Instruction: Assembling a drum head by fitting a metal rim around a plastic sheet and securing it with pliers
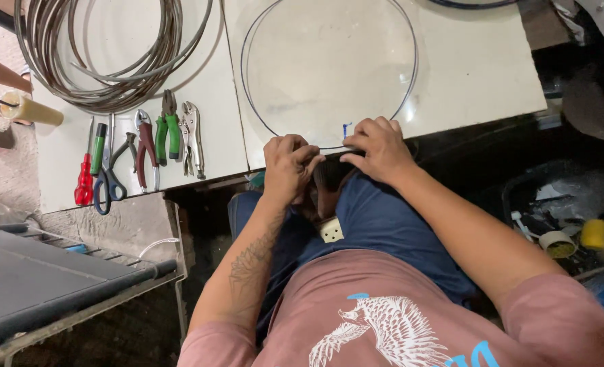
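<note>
Both hands are at the near edge of the white table (465, 75). The left hand (287, 166) and the right hand (378, 146) pinch the near rim of the clear round disc (329, 64), fingers closed on it. Pliers (168, 129) and scissors (108, 177) lie far left.

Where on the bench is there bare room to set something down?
Bare top lies right of the clear disc, toward the bench corner. It is crowded left: the cable coil and hand tools. Both hands, left and right, work the disc's near edge.
</note>
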